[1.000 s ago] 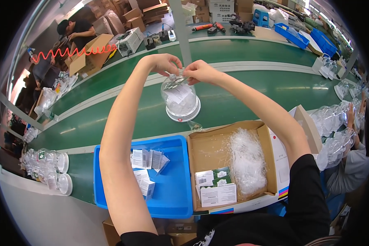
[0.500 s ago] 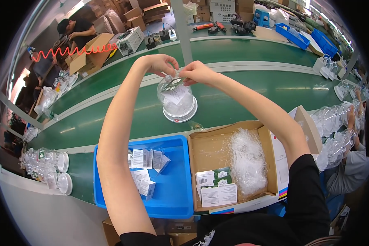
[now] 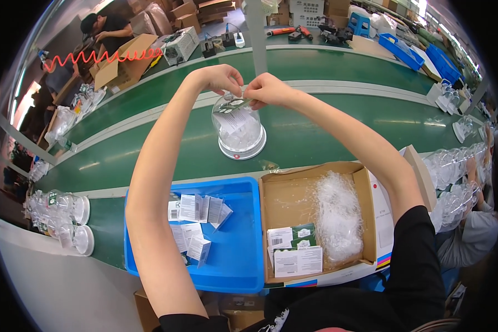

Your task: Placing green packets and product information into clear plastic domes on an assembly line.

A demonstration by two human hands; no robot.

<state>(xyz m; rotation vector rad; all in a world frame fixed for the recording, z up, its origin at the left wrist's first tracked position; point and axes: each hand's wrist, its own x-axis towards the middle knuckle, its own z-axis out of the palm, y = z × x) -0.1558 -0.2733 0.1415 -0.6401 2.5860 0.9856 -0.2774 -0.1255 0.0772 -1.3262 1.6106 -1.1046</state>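
Both hands meet over the top of a clear plastic dome (image 3: 239,128) that stands upright on its white round base on the green belt (image 3: 326,138). The left hand (image 3: 222,79) and the right hand (image 3: 271,89) each pinch, grip narrow, one end of a small folded paper slip (image 3: 233,105) lying right at the dome's crown, just under the fingertips. The dome already holds white crinkled filling and a printed leaflet, so the step in hand looks like fitting or pressing the slip onto the top of the dome, with the filling done. Whether the slip is stuck down or only held against the plastic cannot be told. The next move seems to call for a steady press at both ends so the slip sits flat, without tipping the dome off its base. Nearer the body than the grip, a blue tray (image 3: 243,260) holds more small folded leaflets, and just to its right an open cardboard box (image 3: 293,193) carries a heap of clear filling and some printed cards. Far off to the left of the grip, finished domes (image 3: 66,213) lie bunched at the belt's edge.
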